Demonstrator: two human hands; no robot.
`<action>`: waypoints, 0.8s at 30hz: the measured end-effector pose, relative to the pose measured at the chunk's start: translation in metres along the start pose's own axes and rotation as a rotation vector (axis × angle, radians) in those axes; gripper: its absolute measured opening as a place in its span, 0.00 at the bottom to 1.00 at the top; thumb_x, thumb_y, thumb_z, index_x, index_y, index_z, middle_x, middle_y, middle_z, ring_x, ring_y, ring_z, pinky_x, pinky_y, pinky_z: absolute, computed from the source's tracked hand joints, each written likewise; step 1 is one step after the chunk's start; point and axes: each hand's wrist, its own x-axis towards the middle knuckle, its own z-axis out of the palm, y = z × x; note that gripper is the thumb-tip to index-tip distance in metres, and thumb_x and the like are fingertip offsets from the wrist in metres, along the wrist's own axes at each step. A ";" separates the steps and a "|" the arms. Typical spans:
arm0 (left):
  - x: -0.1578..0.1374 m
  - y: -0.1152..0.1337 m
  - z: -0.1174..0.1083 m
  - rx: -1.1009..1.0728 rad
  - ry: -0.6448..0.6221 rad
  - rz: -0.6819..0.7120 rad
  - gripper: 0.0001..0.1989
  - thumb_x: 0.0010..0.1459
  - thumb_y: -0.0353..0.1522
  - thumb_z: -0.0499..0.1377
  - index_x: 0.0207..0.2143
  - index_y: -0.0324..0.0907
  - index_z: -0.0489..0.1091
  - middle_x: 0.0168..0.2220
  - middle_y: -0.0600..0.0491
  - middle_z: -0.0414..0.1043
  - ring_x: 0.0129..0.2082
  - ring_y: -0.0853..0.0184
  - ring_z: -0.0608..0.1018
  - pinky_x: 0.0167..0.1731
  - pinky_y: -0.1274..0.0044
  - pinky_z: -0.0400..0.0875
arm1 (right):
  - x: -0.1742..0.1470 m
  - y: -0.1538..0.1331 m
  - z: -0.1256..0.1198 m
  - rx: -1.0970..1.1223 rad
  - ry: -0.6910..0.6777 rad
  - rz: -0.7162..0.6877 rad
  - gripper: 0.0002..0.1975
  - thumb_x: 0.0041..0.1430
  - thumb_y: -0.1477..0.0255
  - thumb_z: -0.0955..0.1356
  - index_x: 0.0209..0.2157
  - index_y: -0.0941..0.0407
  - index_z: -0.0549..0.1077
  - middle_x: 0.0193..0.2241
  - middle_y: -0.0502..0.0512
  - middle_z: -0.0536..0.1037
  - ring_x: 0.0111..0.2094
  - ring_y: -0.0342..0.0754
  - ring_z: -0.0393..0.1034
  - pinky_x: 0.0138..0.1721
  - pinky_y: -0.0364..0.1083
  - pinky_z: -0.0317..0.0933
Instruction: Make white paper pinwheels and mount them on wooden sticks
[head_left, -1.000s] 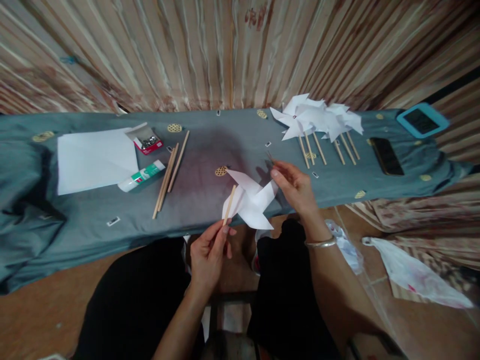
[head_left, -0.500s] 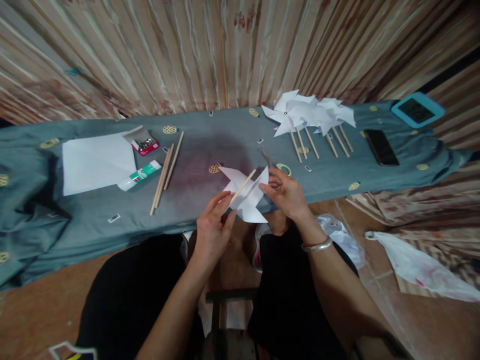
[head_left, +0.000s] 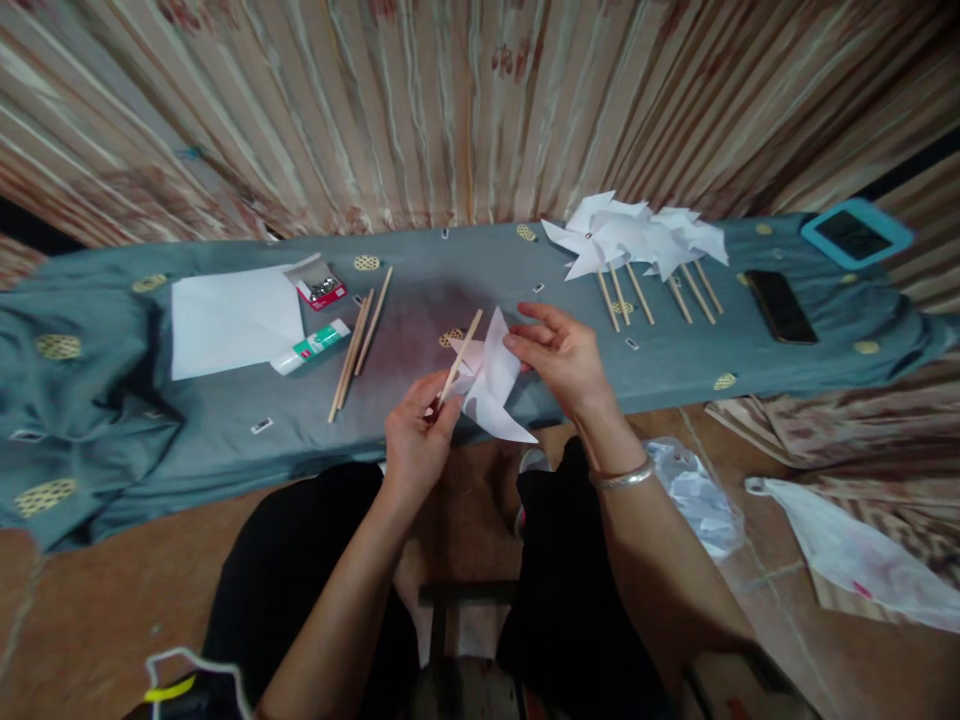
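My left hand (head_left: 421, 425) pinches a thin wooden stick (head_left: 466, 345) with a white paper pinwheel (head_left: 491, 385) on it, just over the table's front edge. The stick slants up and away across the pinwheel, and the blades fan out to its right. My right hand (head_left: 562, 360), with a silver bangle (head_left: 624, 478) on the wrist, is beside the right-hand blade. Its fingers are spread loosely, with the thumb and fingertips at the blade's edge; whether they touch it is hard to see. The scissors are hidden behind this hand.
Finished paper pinwheels (head_left: 637, 235) lie at the back right, near a phone (head_left: 780, 306) and a blue-framed device (head_left: 855, 234). To the left are loose sticks (head_left: 352, 350), a glue stick (head_left: 311, 346), a small red box of metal pieces (head_left: 324, 287) and white paper (head_left: 229, 325).
The pinwheel has turned and tilted on its stick. My right fingers have loosened from its blade tip, and the hand now covers the scissors. The whole view has shifted slightly.
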 end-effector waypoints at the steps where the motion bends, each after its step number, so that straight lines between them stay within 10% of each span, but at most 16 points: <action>1: 0.001 0.000 -0.004 -0.028 0.018 -0.014 0.11 0.54 0.32 0.63 0.41 0.42 0.79 0.41 0.50 0.80 0.35 0.66 0.78 0.38 0.76 0.72 | 0.002 -0.003 0.007 -0.005 -0.013 -0.019 0.38 0.41 0.52 0.75 0.53 0.54 0.70 0.37 0.56 0.81 0.35 0.51 0.76 0.33 0.48 0.71; 10: 0.002 -0.003 -0.034 -0.515 0.149 -0.362 0.20 0.46 0.41 0.70 0.39 0.38 0.79 0.17 0.61 0.63 0.16 0.78 0.61 0.17 0.83 0.55 | 0.005 -0.032 0.081 -0.125 -0.079 -0.185 0.27 0.53 0.60 0.72 0.53 0.53 0.70 0.40 0.56 0.80 0.37 0.51 0.77 0.42 0.52 0.71; 17: 0.007 -0.011 -0.049 -0.861 0.264 -0.512 0.19 0.45 0.43 0.69 0.34 0.38 0.75 0.28 0.53 0.75 0.16 0.79 0.61 0.13 0.85 0.47 | -0.001 -0.064 0.139 0.067 -0.403 -0.241 0.21 0.60 0.57 0.68 0.53 0.50 0.71 0.47 0.53 0.79 0.48 0.50 0.76 0.50 0.51 0.71; 24: 0.007 -0.021 -0.054 -0.961 0.233 -0.548 0.25 0.43 0.48 0.70 0.34 0.40 0.70 0.27 0.55 0.72 0.17 0.79 0.64 0.12 0.86 0.44 | 0.011 -0.065 0.087 0.083 -0.031 -0.342 0.18 0.67 0.59 0.59 0.52 0.49 0.73 0.52 0.52 0.78 0.55 0.47 0.72 0.56 0.50 0.68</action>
